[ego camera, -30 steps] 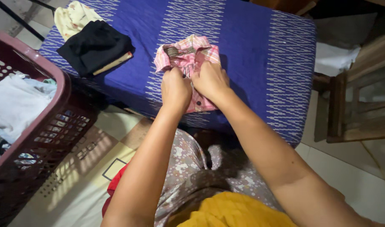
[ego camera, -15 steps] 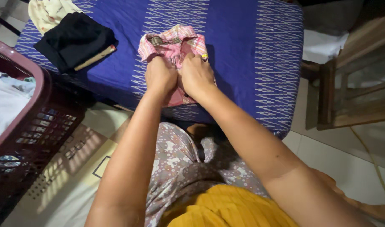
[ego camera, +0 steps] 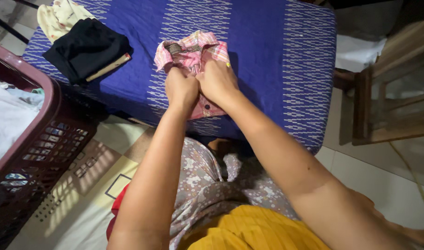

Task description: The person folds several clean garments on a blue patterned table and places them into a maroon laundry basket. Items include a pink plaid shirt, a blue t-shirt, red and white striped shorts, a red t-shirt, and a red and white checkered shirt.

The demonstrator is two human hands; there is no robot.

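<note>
On the pink plaid shirt [ego camera: 193, 60], near its middle, both hands sit side by side with knuckles almost touching. The fingers of the left hand [ego camera: 180, 89] are curled shut, pinching a fold of the shirt's cloth. The fingers of the right hand [ego camera: 217, 82] are likewise bent down and closed on the fabric just beside them. The shirt lies partly folded on the blue patterned bed [ego camera: 276, 60], collar end away from the person, its lower hem close to the bed's near edge.

To the right of the shirt, the bed cover runs bare to the far corner and to its right edge, giving open room on that side. To the left of the shirt, a strip of bare cover separates it from a folded black garment [ego camera: 84, 48], which lies well apart near the bed's left edge, with a cream cloth [ego camera: 54, 18] just behind it.

Further left of the shirt, below the bed's edge, stands a dark red laundry basket [ego camera: 33, 153] holding pale clothes. Well to the right of the shirt, past the bed's right edge, a wooden chair frame [ego camera: 388, 102] stands on the tiled floor [ego camera: 383, 185].
</note>
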